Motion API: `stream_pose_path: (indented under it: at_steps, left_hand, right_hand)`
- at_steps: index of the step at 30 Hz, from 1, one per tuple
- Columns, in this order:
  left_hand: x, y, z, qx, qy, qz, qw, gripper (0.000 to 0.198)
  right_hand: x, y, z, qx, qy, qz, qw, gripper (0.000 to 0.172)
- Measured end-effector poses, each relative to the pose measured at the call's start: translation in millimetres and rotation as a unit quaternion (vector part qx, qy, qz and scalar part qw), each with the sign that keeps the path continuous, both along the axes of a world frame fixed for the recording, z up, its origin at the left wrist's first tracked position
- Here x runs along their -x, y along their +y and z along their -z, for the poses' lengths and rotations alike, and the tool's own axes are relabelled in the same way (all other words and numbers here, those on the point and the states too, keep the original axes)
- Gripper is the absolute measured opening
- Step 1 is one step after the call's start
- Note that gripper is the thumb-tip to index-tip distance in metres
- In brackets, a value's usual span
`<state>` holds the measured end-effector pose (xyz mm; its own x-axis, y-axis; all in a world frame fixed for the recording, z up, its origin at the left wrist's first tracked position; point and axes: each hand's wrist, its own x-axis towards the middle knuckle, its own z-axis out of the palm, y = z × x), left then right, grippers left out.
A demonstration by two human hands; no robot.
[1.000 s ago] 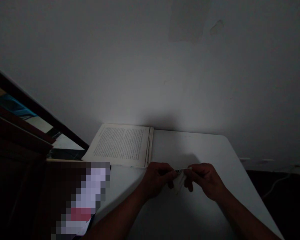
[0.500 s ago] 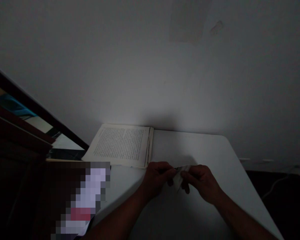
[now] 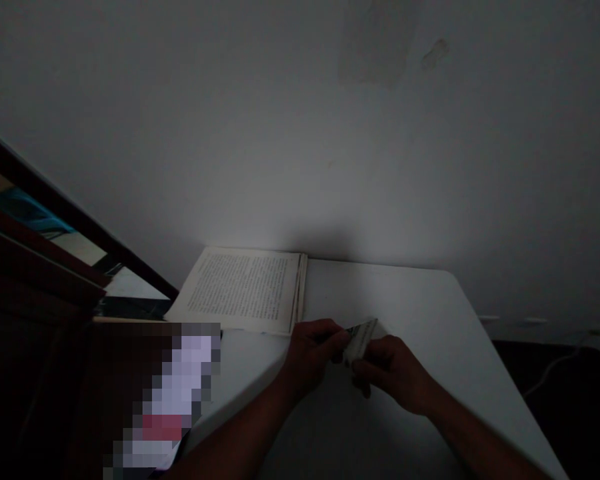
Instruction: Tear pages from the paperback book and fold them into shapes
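Above the white table, a small folded piece of printed paper [image 3: 361,340] is held between my two hands. My left hand [image 3: 313,350] pinches its left side with thumb and fingers. At its lower right edge, my right hand [image 3: 393,370] has thumb and fingers closed on the paper. A corner of the paper points up and to the right, free of both hands. Dim light hides the exact folds. Just beyond my left hand lies a stack of printed pages [image 3: 243,290], text side up.
The white table [image 3: 405,293] stands against a grey wall [image 3: 280,133]. A blurred-out bright rectangular device [image 3: 175,393] sits at the left edge. Dark wooden framing [image 3: 80,220] fills the far left. A pale cable [image 3: 555,370] hangs at the right.
My right hand has slid down along the paper toward its lower edge. The paper's upper right corner now shows more fully. My left hand has stayed nearly in place.
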<state>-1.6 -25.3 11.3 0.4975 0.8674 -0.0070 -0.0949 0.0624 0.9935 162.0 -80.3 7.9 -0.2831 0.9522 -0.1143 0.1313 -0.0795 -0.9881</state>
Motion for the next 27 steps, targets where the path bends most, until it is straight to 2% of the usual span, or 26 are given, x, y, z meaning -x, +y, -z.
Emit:
stream_pose_path:
  at_steps: [3, 8, 14, 19, 22, 23, 25, 27]
  left_hand:
    - [-0.1, -0.3, -1.5, -0.005, 0.001, -0.007, 1.0, 0.032]
    - [-0.7, 0.4, 0.2, 0.001, 0.011, -0.025, 1.0, 0.035]
    - [-0.7, 3.3, 6.0, 0.021, -0.01, -0.042, 0.999, 0.035]
    - [0.1, 2.9, 1.5, 0.001, 0.024, -0.057, 0.998, 0.035]
    - [0.3, 0.9, -2.0, -0.03, 0.048, -0.075, 0.996, 0.034]
    - [0.1, 0.0, -2.6, -0.043, 0.059, -0.081, 0.994, 0.033]
    - [-0.5, -1.6, -2.3, -0.089, 0.093, -0.089, 0.988, 0.029]
    - [-0.9, -2.6, -0.6, -0.16, 0.132, -0.091, 0.974, 0.024]
  right_hand:
    - [1.0, -0.4, -1.3, -0.012, -0.037, -0.005, 0.999, 0.037]
    - [2.5, -1.8, -3.1, 0.002, -0.009, 0.0, 1.0, 0.033]
    - [3.9, -2.3, -5.2, 0.002, -0.047, -0.001, 0.999, 0.032]
    - [3.5, -1.2, -1.6, 0.012, -0.025, 0.005, 1.0, 0.031]
    - [1.7, 0.4, 1.1, -0.005, 0.003, 0.073, 0.997, 0.018]
    - [0.7, 1.0, 1.9, -0.016, 0.022, 0.106, 0.994, 0.019]
    - [-1.3, 2.1, 2.8, -0.037, 0.058, 0.164, 0.984, 0.032]
    - [-2.8, 3.1, 2.7, -0.043, 0.073, 0.195, 0.977, 0.035]
